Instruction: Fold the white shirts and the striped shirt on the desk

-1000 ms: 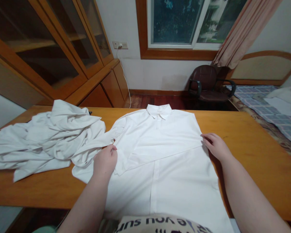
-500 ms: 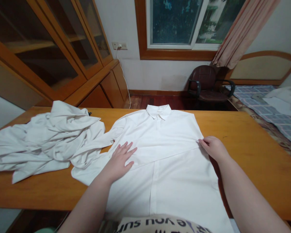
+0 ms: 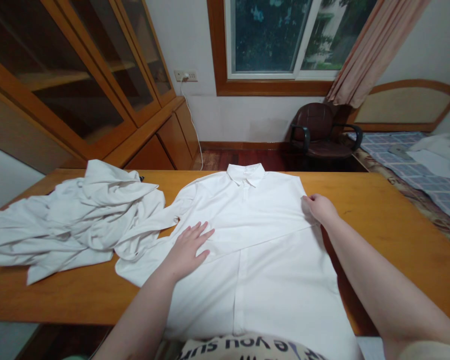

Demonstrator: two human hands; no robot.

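A white button-up shirt (image 3: 281,280) lies face up on the wooden table, its collar at the far edge and its lower part toward my body. The right sleeve is folded across the front, while the left one stretches out toward a heap of white cloth. My left hand (image 3: 190,250) rests flat on the shirt's left side with fingers spread. At the shirt's right edge, below the shoulder, my right hand (image 3: 320,207) pinches the fabric between thumb and fingers. The crumpled white garments (image 3: 78,215) lie on the left and touch the shirt's sleeve.
The wooden table (image 3: 390,235) extends to the right of the shirt. Beyond it stand a brown armchair (image 3: 315,125) and a bed with a checked sheet (image 3: 408,160). A glass-fronted cabinet (image 3: 146,135) is at the back left, near a plugged-in white cord (image 3: 191,112).
My right hand has moved up along the shirt's right edge, toward the shoulder. The left hand stays flat in about the same place.
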